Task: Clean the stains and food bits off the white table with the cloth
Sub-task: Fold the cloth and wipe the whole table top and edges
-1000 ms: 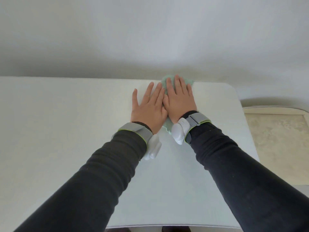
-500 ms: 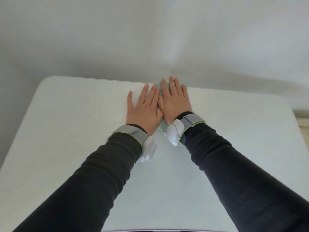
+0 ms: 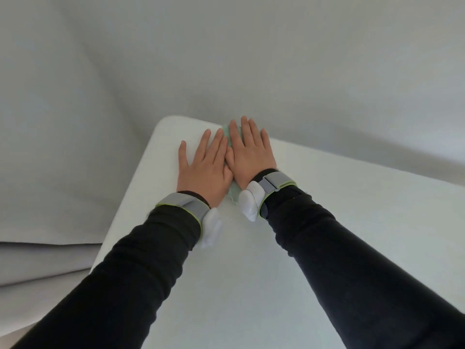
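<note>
The thin pale green cloth (image 3: 233, 195) lies flat under the right hand (image 3: 251, 157), whose straight fingers (image 3: 246, 133) press it near the far edge of the white table (image 3: 264, 273); the left hand (image 3: 205, 170) lies flat beside, gripping nothing. Both have slid it leftward to the corner, so this edge seems wiped.

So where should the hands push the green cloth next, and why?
Probably slide it back toward the body. The right hand presses the pale green cloth flat, left hand alongside, at the far edge of the white table near its left corner, so no tabletop lies ahead to wipe.
</note>
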Demonstrator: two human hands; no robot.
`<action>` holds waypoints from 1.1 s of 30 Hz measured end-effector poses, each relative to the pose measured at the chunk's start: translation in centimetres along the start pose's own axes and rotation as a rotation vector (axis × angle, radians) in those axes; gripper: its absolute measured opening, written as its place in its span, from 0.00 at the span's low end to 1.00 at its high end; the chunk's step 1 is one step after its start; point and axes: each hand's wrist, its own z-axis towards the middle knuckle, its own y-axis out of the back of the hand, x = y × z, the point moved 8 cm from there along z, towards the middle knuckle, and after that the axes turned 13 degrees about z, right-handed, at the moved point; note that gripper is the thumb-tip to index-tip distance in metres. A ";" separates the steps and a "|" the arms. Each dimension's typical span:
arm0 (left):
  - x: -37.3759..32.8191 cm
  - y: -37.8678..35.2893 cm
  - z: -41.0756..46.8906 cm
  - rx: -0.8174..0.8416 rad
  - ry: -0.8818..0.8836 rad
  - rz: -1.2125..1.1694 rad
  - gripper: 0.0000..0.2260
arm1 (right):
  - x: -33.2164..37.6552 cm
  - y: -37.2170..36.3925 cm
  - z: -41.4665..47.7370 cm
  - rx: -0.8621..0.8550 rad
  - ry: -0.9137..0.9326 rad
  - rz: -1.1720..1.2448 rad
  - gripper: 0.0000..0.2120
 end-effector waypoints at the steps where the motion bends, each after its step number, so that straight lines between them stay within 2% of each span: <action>1: 0.3 -0.1 0.0 0.009 0.004 0.002 0.25 | 0.3 -0.1 0.2 0.001 0.003 0.000 0.26; 3: 1.9 -0.4 0.0 0.005 0.029 -0.005 0.25 | 1.7 -0.5 1.0 0.002 0.024 -0.014 0.27; 6: 5.3 -0.8 -0.2 -0.012 0.092 -0.020 0.33 | 4.9 -1.6 2.3 0.013 0.073 -0.016 0.27; 8: 8.0 -1.4 -0.6 -0.008 0.128 -0.021 0.34 | 7.5 -2.6 3.3 0.023 0.105 -0.012 0.26; 13: 11.7 -1.9 -1.3 0.024 0.189 -0.073 0.26 | 11.2 -3.8 4.4 0.045 0.169 -0.011 0.27; 16: 12.4 -2.0 -1.5 0.052 0.190 -0.342 0.26 | 11.6 -3.8 4.3 0.053 0.187 0.052 0.27; 18: 12.5 -1.7 -1.2 0.018 0.229 -0.573 0.26 | 10.9 -2.9 4.0 0.041 0.199 0.194 0.26; 20: 13.0 -1.1 -0.9 -0.053 0.320 -0.701 0.23 | 9.8 -1.7 3.3 -0.043 0.205 0.324 0.23; 22: 13.9 -0.5 -0.6 -0.099 0.428 -0.693 0.17 | 8.7 -1.0 2.6 -0.131 0.208 0.337 0.21; 26: 14.6 0.0 0.1 -0.086 0.552 -0.655 0.07 | 7.7 -1.1 2.2 -0.127 0.215 0.333 0.23; 31: 13.6 1.1 0.1 -0.213 0.566 -0.698 0.07 | 8.6 -1.8 1.7 -0.089 0.256 0.355 0.34; 33: 13.1 1.4 -0.1 -0.256 0.562 -0.785 0.08 | 8.3 -1.7 1.9 -0.105 0.245 0.434 0.27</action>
